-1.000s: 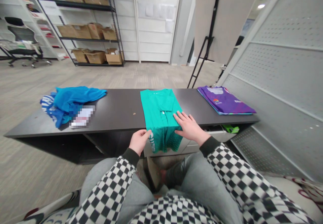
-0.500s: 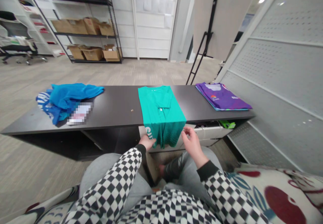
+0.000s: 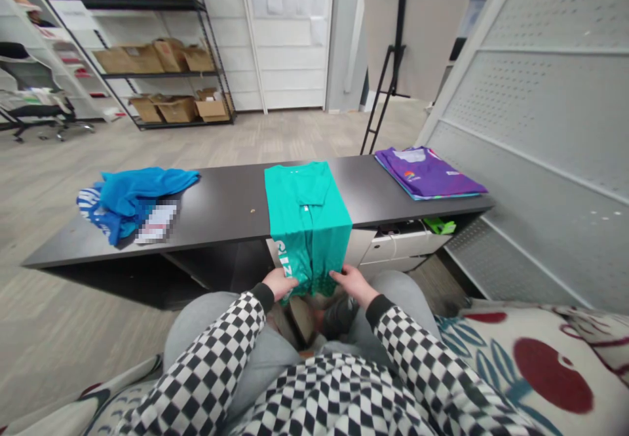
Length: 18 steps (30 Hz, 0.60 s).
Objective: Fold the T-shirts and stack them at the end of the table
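A teal shirt [image 3: 304,206], folded into a long strip, lies across the dark low table [image 3: 226,210] and hangs over its near edge. My left hand [image 3: 279,283] is closed on the left bottom corner of the hanging end. My right hand [image 3: 351,283] is closed on the right bottom corner. Both hands sit below the table edge, just above my knees in grey trousers. My sleeves are black-and-white checked.
A crumpled blue garment pile [image 3: 130,197] lies at the table's left end. A folded purple shirt [image 3: 427,174] lies at the right end. White drawers [image 3: 398,246] stand under the table. Shelves with cardboard boxes [image 3: 162,56] and a black easel [image 3: 390,62] stand behind.
My right hand left the top of the teal shirt and dropped to its hanging end. Both hands moved lower and now grip the bottom corners; more of the shirt hangs over the edge.
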Tool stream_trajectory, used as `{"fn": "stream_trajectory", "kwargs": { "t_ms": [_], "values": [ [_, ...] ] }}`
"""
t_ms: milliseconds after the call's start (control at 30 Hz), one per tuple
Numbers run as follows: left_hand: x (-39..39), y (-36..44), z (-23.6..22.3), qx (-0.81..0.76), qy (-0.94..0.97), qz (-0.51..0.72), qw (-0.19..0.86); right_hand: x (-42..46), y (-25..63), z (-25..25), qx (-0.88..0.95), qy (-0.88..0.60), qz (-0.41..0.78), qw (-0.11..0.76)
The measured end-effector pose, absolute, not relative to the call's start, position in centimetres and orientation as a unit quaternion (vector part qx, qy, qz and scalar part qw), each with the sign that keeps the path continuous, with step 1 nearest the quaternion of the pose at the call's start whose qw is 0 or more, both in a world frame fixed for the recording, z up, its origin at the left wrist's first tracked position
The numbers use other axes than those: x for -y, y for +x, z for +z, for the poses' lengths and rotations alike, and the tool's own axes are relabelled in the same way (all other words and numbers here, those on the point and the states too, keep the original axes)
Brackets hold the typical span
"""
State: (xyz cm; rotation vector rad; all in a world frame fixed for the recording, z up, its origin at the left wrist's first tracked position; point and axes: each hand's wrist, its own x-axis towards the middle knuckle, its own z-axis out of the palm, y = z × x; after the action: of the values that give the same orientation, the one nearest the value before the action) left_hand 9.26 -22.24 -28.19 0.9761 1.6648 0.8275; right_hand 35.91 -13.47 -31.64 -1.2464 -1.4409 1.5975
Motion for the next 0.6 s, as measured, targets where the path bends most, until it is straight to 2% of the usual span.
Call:
{"fn": "stream_trajectory", "kwargs": {
  "t_ms": [67, 167, 333, 467, 533, 600],
  "values": [
    [25.0, 10.5, -28.2, -0.672, 0.403, 0.356, 0.510, 15.2, 36.7, -32.2, 0.549, -0.438, 0.659, 0.270],
    [29.4, 12.7, -28.5, -0.648, 0.326, 0.442, 0.528, 18.0, 38.0, -32.8, 0.533, -0.399, 0.712, 0.222],
    [34.1, 14.7, -26.7, -0.586, 0.110, 0.549, 0.586, 21.8, 38.9, -31.4, 0.439, -0.408, 0.758, 0.257],
    [36.3, 15.3, -24.7, -0.518, 0.068, 0.519, 0.676, 23.7, 39.0, -28.3, 0.362, -0.395, 0.794, 0.288],
    [37.4, 15.6, -24.4, -0.498, 0.098, 0.476, 0.718, 24.4, 39.5, -26.8, 0.339, -0.377, 0.811, 0.293],
    [38.4, 15.7, -24.6, -0.501, 0.151, 0.459, 0.718, 25.1, 40.4, -25.7, 0.325, -0.358, 0.830, 0.279]
  ]
}}
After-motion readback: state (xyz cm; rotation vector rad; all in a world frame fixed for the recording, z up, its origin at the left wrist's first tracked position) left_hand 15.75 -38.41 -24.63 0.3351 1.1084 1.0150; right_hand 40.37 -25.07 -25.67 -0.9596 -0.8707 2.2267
